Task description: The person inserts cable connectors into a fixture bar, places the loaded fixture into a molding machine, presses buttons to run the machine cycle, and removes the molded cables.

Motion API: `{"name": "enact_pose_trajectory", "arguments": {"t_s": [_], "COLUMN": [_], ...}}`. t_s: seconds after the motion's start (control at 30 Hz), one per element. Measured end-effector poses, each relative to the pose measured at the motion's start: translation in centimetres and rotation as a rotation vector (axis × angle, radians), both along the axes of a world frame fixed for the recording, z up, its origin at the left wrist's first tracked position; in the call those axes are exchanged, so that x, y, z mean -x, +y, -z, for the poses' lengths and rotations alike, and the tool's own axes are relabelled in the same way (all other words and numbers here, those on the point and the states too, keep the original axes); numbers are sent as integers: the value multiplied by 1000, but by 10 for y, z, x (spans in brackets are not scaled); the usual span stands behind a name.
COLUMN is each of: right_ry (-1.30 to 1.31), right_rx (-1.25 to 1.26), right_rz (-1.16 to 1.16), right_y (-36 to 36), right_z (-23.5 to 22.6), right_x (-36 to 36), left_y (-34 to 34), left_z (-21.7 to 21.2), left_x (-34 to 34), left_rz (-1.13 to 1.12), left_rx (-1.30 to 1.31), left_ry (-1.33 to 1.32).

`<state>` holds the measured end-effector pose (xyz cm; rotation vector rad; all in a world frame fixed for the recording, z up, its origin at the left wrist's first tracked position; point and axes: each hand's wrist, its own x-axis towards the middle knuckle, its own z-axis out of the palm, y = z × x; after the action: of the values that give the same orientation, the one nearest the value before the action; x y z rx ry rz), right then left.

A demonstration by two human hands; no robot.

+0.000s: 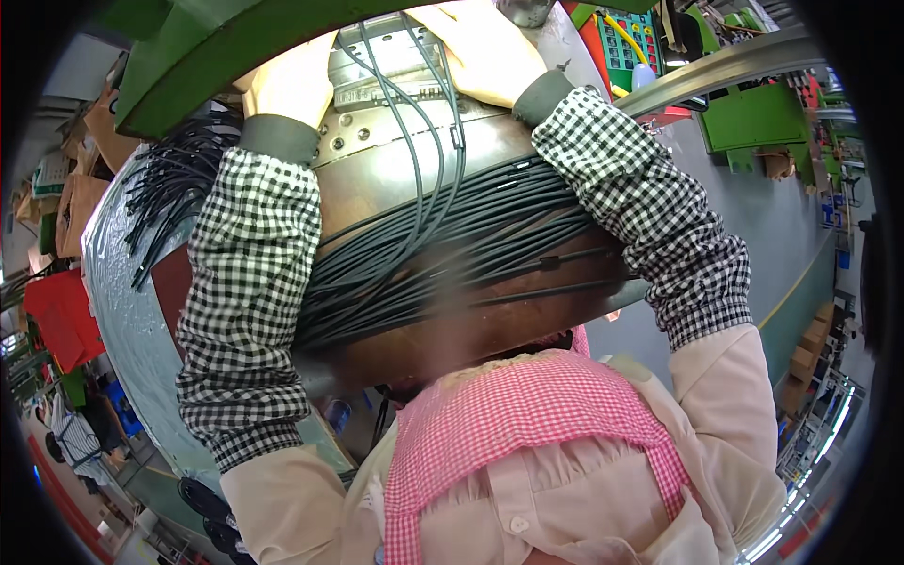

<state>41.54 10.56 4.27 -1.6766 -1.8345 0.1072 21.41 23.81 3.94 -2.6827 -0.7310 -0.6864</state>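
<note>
Risk first: left hand (287, 85) lies flat on the metal housing (386, 71), grip spread wide and holding nothing, loose black cords (452, 250) just below its wrist; a sleeve could snag them. Right hand (480, 47) presses there too, grip equally wide. No containers near either grip.

Brown cartons (808, 356) far right; green keypad panel (623, 42) above.

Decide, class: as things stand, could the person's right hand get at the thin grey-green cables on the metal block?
Probably yes. The right hand already rests on the metal block beside the grey-green cables, and nothing lies between them.
</note>
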Motion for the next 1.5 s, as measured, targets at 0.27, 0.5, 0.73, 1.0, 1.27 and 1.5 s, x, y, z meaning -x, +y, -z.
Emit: {"name": "enact_pose_trajectory", "arguments": {"t_s": [0.27, 0.5, 0.73, 1.0, 1.27, 1.5], "right_ry": [-155, 92, -131, -405, -404, -405], "right_rx": [-95, 95, 247, 219, 212, 204], "right_rz": [60, -3, 25, 266, 280, 281], "right_y": [6, -61, -257, -285, -282, -282], "right_z": [0, -38, -41, 16, 18, 18], "right_x": [-5, -8, 41, 56, 57, 58], "left_y": [-5, -32, -228, -242, -242, -244], "left_z": [2, -33, -7, 42, 41, 44], "left_x": [-5, 50, 193, 215, 212, 215], "left_rz": [-142, -87, 389, 24, 16, 7], "left_rx": [70, 559, 264, 18, 24, 18], "left_ry": [82, -335, 49, 113, 100, 102]}}
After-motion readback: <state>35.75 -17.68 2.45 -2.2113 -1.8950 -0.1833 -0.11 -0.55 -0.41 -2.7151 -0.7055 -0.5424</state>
